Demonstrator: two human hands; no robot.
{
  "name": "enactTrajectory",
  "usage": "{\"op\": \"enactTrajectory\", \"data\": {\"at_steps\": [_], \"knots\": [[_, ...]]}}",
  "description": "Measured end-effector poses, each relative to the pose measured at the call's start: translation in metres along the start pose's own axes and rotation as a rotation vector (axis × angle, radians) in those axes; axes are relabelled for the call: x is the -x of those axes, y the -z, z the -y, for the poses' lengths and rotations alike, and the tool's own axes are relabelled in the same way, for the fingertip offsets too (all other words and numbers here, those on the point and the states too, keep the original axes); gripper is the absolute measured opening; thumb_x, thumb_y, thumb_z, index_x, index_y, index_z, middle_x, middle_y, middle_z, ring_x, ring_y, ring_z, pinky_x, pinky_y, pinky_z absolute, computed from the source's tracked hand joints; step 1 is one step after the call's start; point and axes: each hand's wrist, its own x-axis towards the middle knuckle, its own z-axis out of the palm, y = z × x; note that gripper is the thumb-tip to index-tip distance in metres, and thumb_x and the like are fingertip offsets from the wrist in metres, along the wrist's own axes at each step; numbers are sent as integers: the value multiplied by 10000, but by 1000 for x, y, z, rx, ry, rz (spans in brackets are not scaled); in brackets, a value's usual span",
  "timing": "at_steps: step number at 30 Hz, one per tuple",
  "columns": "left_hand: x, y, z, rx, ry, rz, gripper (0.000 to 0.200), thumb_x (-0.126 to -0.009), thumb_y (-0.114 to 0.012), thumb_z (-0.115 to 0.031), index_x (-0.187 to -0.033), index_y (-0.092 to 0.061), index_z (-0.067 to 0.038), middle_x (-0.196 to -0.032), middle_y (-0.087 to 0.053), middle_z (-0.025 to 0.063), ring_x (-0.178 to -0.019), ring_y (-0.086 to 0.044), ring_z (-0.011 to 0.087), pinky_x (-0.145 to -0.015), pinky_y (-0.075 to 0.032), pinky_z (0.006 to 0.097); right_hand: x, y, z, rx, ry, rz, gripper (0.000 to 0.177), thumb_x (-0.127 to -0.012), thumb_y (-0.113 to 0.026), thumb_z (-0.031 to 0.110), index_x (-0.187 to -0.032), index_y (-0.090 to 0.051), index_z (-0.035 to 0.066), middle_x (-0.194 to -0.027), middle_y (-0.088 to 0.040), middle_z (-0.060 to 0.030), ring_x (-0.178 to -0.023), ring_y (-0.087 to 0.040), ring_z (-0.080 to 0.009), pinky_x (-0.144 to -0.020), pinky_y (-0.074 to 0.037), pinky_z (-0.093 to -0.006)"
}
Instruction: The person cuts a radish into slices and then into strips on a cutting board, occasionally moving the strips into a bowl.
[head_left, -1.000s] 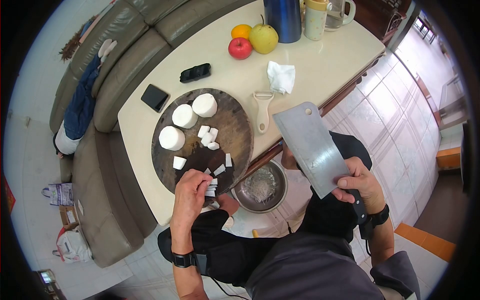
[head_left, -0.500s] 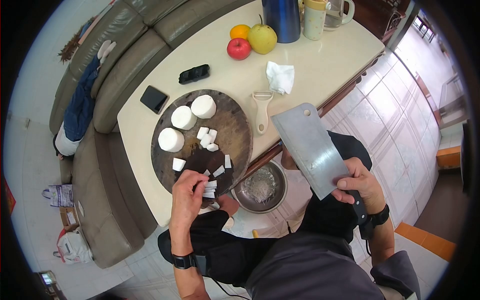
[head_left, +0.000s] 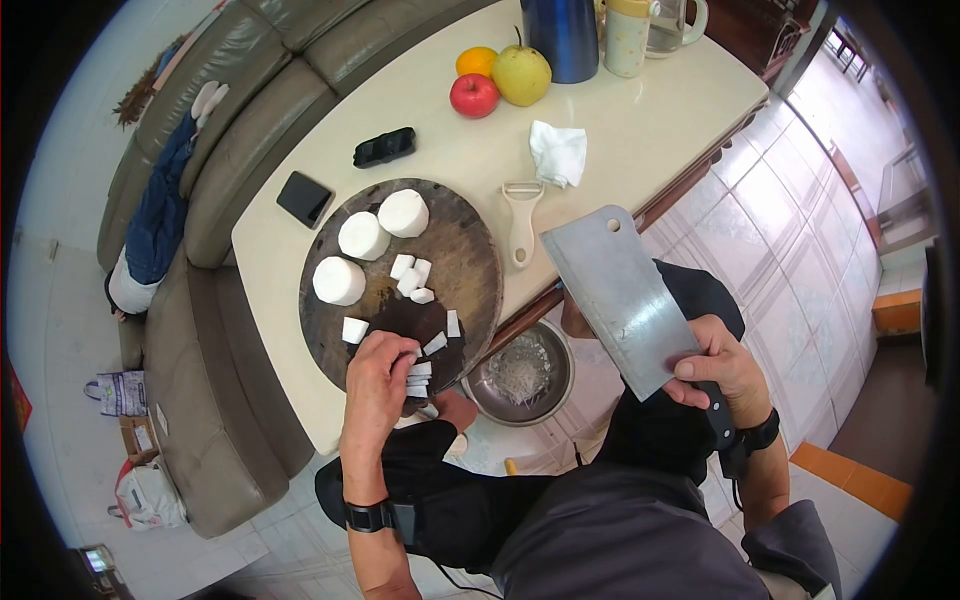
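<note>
Board (head_left: 470,260), left hand (head_left: 378,385) clutching slices (head_left: 419,378), cleaver (head_left: 620,295) raised

Cream table (head_left: 650,120): ten items sit directly on it.
Round wooden cutting board (head_left: 470,235) at the near left corner. Black phone (head_left: 305,198) just beside its far-left rim, black case (head_left: 385,146) farther back. White peeler (head_left: 520,222) just right of the board, crumpled tissue (head_left: 558,152) beyond it. Far end: apple (head_left: 473,95), pear (head_left: 524,75) and orange (head_left: 474,60) clustered, then blue jug (head_left: 563,35), cup (head_left: 629,38), glass pitcher (head_left: 672,28).
</note>
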Motion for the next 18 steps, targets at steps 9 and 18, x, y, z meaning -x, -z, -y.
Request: {"op": "enactTrajectory", "data": {"at_steps": [9,18], "knots": [[3,-2,-2,68,-12,5,139,-820,-628,75,-943,-671,26,-897,-635,127,-799,-638,258,-712,-496,319,0,2,-2,9,4,0,225,-824,-701,113,-868,-624,-93,-666,-620,-124,-418,-479,-71,-370,-332,-205],[2,-3,-6,71,4,-33,137,-825,-651,47,-959,-667,28,-908,-637,123,-809,-633,243,-726,-491,315,0,0,-1,-12,-3,-14,227,-820,-706,117,-864,-627,-92,-667,-621,-123,-423,-481,-71,-375,-335,-204]]}}
